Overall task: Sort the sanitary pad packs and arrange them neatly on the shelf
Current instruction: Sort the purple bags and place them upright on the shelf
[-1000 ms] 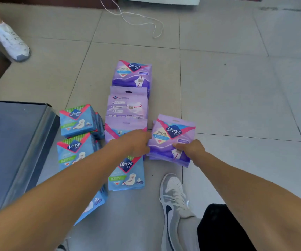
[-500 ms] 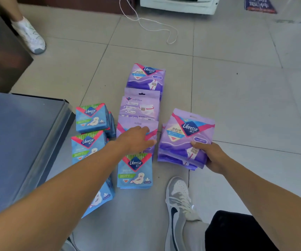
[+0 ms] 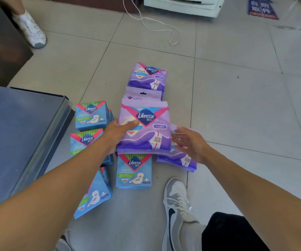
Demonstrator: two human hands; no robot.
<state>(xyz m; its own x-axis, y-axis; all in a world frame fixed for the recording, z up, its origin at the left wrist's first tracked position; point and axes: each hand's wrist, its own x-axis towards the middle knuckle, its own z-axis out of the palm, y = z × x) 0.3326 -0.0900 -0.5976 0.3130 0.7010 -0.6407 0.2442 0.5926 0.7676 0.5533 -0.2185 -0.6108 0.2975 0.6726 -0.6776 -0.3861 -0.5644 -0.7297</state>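
Grey shelf [image 3: 19, 134] on my left, blue packs [image 3: 91, 115] beside it on the floor; my left hand [image 3: 118, 131] grips a purple pack [image 3: 146, 127], right hand [image 3: 187, 142] spread loose over more purple; I'm sorting, shelving comes next

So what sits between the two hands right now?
In the head view, a purple pack: the left hand grips its left edge, while the right hand hovers open by its right edge.
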